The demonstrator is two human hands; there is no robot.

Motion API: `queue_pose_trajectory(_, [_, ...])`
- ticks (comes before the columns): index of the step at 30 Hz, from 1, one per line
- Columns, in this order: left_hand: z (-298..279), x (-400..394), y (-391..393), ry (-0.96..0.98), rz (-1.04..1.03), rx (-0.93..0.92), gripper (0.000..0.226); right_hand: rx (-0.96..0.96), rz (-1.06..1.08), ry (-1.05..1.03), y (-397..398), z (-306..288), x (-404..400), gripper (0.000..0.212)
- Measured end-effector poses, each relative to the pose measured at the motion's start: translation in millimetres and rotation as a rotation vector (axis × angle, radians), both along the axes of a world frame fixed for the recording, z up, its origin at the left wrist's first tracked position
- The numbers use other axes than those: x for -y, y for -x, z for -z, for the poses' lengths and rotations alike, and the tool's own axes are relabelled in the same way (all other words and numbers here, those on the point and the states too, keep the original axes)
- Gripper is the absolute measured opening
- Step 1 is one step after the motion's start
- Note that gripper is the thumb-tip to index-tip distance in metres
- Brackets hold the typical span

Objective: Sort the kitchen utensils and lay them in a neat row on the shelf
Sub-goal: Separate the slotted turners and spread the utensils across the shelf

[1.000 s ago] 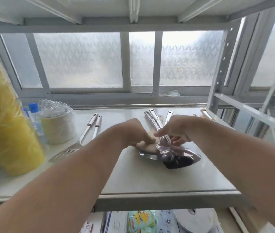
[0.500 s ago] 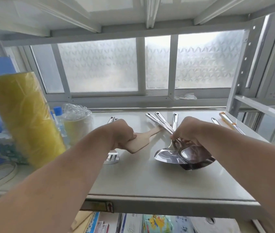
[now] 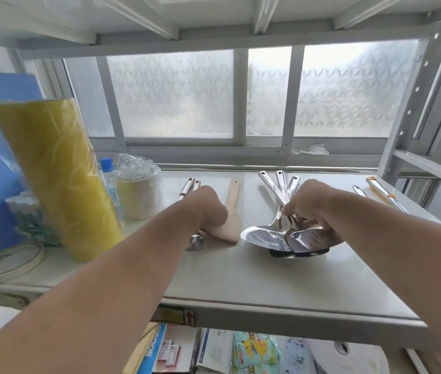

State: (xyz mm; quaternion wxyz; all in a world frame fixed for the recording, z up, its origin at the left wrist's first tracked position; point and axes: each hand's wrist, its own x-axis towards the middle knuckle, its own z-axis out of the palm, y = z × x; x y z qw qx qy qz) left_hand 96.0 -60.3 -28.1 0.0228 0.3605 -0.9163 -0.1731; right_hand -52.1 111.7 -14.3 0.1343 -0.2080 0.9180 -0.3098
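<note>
Both forearms reach in over the front edge of the shelf (image 3: 241,279). Left hand (image 3: 208,209) lies on the blade of the wooden spatula (image 3: 230,209), fingers curled round its near end; spatula flat, handle pointing to the window. Slotted metal turners (image 3: 191,211) just left of it, mostly under the wrist. Right hand (image 3: 308,209) pinches the bunched stems of three steel ladles (image 3: 281,233), bowls overlapping on the shelf, handles fanned rearward. Far right: two more utensils (image 3: 383,194), well apart. Left: yellow roll (image 3: 60,179), tape roll (image 3: 138,195)
</note>
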Motion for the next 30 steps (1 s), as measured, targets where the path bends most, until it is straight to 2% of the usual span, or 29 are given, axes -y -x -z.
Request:
queue_pose_trajectory(4, [2, 0, 2, 0.016, -0.014, -0.017, 0.01, 0.269, -0.017, 0.089, 2, 3, -5, 0.014])
queue_pose_trajectory(6, [0, -5, 2, 0.019, 0.008, -0.107, 0.007, 0.33, -0.017, 0.103, 2, 3, -8, 0.015])
queue_pose_trajectory(8, [-1, -13, 8, 0.008, 0.057, -0.192, 0.021, 0.366, 0.005, 0.157, 3, 4, -10, 0.014])
queue_pose_trajectory(10, [-2, -29, 17, -0.122, 0.162, -0.239, 0.031, 0.381, 0.017, 0.216, 2, 7, -12, 0.016])
queue_pose_trajectory(12, [-2, -47, 24, -0.242, 0.253, -0.214, 0.029, 0.386, 0.019, 0.264, 1, 11, -12, 0.012])
queue_pose_trajectory(14, [-1, -62, 32, -0.283, 0.294, -0.199, 0.017, 0.378, 0.046, 0.306, 3, 14, -13, 0.009])
queue_pose_trajectory(18, [-4, -80, 46, -0.231, 0.343, -0.146, 0.023, 0.336, 0.104, 0.372, 11, 16, -19, 0.012])
queue_pose_trajectory(20, [-2, -88, 49, -0.238, 0.35, -0.074, 0.03, 0.363, 0.086, 0.39, 13, 16, -23, 0.011])
queue_pose_trajectory(22, [0, -94, 52, -0.167, 0.357, -0.038, 0.029, 0.37, 0.056, 0.381, 13, 17, -26, 0.014])
queue_pose_trajectory(26, [-2, -105, 50, -0.058, 0.395, -0.009, 0.029, 0.216, 0.054, 0.328, 15, 21, -23, 0.025])
queue_pose_trajectory(30, [-1, -109, 45, -0.056, 0.339, 0.033, 0.046, 0.118, 0.09, 0.298, 12, 21, -22, 0.015])
